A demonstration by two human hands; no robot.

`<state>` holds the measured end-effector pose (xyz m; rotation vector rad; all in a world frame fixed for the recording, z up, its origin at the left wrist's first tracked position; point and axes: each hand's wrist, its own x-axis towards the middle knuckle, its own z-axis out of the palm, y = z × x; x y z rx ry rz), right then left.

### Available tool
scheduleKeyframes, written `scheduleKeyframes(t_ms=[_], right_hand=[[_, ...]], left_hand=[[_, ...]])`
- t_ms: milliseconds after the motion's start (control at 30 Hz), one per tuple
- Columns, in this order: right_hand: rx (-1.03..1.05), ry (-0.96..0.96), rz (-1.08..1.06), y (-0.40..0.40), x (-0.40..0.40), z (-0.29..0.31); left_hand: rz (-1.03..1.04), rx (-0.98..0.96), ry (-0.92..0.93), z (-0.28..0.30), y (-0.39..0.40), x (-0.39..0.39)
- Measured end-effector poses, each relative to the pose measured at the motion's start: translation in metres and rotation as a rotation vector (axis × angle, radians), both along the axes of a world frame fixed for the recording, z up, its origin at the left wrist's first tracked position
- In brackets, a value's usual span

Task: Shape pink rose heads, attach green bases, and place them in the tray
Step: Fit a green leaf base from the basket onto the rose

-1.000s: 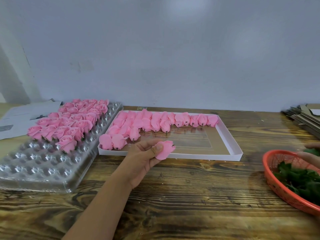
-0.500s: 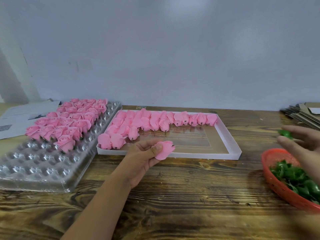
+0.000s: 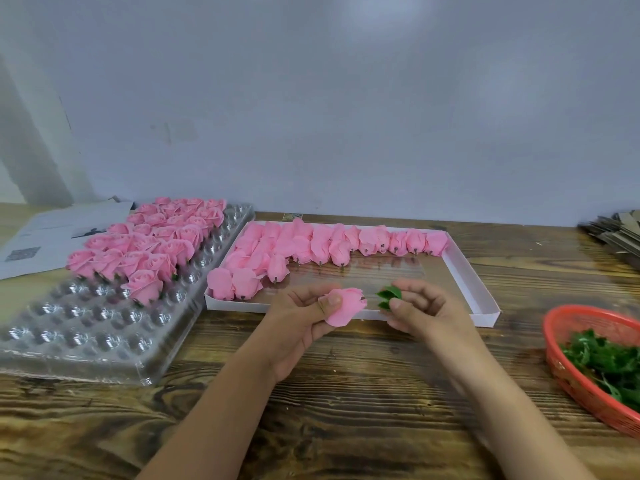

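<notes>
A: Which step is in hand?

B: Attaching the base, I'd judge. The left hand [image 3: 304,320] pinches a pink rose head [image 3: 346,306] between thumb and curled fingers [image 3: 332,301], held above the bench [image 3: 346,393] just in front of the white box [image 3: 485,303], its stub end turned toward the other hand.

A: And the right?

B: The right hand [image 3: 420,311] pinches a green base [image 3: 389,296] in its fingertips, near the stub but not yet touching it.

A: What does the next move call for?

B: Lining the base's centre up with the stub and pushing it on squarely, without crushing the petals. After that, the rose probably goes into a free cup of the clear tray [image 3: 86,334], where finished roses [image 3: 145,251] fill the far rows.

A: Spare bases?

B: In the red basket [image 3: 561,358], at the right.
</notes>
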<state>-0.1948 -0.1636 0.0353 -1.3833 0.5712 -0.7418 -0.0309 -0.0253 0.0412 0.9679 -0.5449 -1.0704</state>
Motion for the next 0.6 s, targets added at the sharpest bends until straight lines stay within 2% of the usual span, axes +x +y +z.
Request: scheduleKeyframes(t_ms=[167, 600], right_hand=[[-0.057, 0.019, 0.035, 0.004, 0.0, -0.013], [-0.197, -0.076, 0.013, 0.015, 0.006, -0.017]], left_hand=[[0.004, 0.027, -0.003, -0.003, -0.002, -0.001], [0.009, 0.077, -0.06, -0.008, -0.005, -0.001]])
